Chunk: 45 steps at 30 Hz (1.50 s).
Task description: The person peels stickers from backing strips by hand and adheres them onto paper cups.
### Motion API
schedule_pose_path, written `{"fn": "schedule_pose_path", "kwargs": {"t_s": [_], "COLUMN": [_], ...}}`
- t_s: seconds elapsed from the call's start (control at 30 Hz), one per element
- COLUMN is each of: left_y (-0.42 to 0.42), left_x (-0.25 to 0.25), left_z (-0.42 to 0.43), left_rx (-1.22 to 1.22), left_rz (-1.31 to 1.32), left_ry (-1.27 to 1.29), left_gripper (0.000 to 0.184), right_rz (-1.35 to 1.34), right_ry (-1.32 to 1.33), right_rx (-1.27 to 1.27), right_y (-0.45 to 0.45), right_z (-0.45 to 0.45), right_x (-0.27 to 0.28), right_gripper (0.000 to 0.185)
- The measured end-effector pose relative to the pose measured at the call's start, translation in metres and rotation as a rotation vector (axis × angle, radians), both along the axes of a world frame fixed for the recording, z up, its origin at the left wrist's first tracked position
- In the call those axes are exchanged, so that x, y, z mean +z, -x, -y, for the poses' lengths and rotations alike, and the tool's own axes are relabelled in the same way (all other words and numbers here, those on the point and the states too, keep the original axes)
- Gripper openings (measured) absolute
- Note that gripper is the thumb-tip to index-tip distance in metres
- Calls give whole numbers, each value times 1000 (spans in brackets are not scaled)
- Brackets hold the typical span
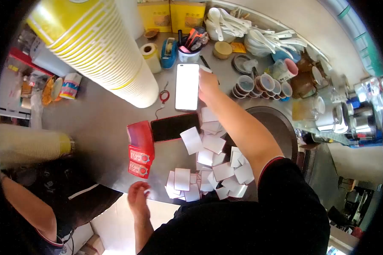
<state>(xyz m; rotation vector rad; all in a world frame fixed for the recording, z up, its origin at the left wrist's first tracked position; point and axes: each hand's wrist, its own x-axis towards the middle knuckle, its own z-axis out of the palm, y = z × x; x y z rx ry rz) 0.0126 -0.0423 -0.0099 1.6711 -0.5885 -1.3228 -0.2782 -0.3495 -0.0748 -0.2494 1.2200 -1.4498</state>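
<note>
My right hand (pixel 209 86) grips the right edge of a smartphone (pixel 187 87) whose screen glows plain white. The phone is above a second, dark-screened phone (pixel 174 127) lying on the counter. My left hand (pixel 139 199) is at the counter's front edge with its fingers curled together. A small pale spot shows at its fingertips, too small to name. Just beyond that hand lie red printed cards (pixel 139 161) and a red packet (pixel 140 135). Between my arms, many white square cards (pixel 182 179) with reddish edges are scattered in overlapping heaps.
A tall stack of yellow-and-white paper cups (pixel 110 59) leans into view at left. Behind are a tape dispenser (pixel 169 53), a pen cup (pixel 189 54), white spoons (pixel 230 23) and lidded sauce cups (pixel 264 85). A dark round tray (pixel 281 127) lies right. Another forearm (pixel 30 208), perhaps reflected, shows lower left.
</note>
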Motion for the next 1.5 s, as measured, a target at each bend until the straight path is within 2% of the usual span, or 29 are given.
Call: {"fn": "schedule_pose_path", "kwargs": {"t_s": [0.03, 0.07, 0.13, 0.17, 0.23, 0.27, 0.3, 0.33, 0.5, 0.6, 0.77, 0.9, 0.97, 1.13, 1.3, 1.4, 1.47, 1.5], "left_y": [4, 6, -6, -6, -6, -8, -8, -3, -2, -4, -11, -10, -7, -6, -5, -6, -8, -8], "left_x": [-7, -17, -36, -43, -56, -63, -66, -59, -57, -60, -71, -75, -71, -77, -70, -67, -66, -62], "left_z": [-2, -2, 6, 9, 21, 24, 28, 32, 36, 34, 34, 34, 33, 30, 30, 28, 26, 23], "left_rx": [-12, -14, -105, -106, -225, -270, -315, -317, -294, -289, -233, -251, -337, -331, -291, -258, -150, -136], "left_rz": [96, 68, 503, 509, 1240, 1302, 1361, 1340, 1309, 1264, 1262, 1214, 1343, 1289, 1281, 1246, 947, 963], "left_ry": [22, 6, 201, 195, 364, 300, 237, 152, 202, 240, 409, 490, 492, 487, 473, 443, 403, 394], "left_gripper": [18, 18, 32, 32, 60, 72, 84, 85, 75, 71, 64, 71, 76, 74, 66, 62, 60, 60], "right_rz": [34, 6, -63, -56, -438, -532, -503, -472, -484, -469, -499, -667, -624, -535, -495, -521, -529, -573], "right_ry": [-27, -44, -71, -76, 24, 78, 70, 60, 3, -14, 68, 178, 250, 145, 192, 159, 149, 168], "right_rx": [3, 1, 139, 141, 303, 268, 283, 296, 412, 396, 359, 352, 287, 413, 303, 312, 326, 364], "right_y": [10, 22, 24, 25, 32, 35, 36, 35, 53, 53, 51, 50, 44, 46, 41, 41, 37, 32], "right_z": [-9, -16, -26, -33, -52, -64, -83, -105, -178, -202, -210, -215, -219, -229, -233, -237, -241, -245], "right_x": [7, 15, 30, 37, 47, 36, 49, 63, 59, 69, 70, 62, 50, 65, 54, 63, 68, 71], "right_gripper": [26, 26, 34, 34, 43, 47, 46, 45, 38, 33, 28, 25, 26, 24, 23, 23, 23, 24]}}
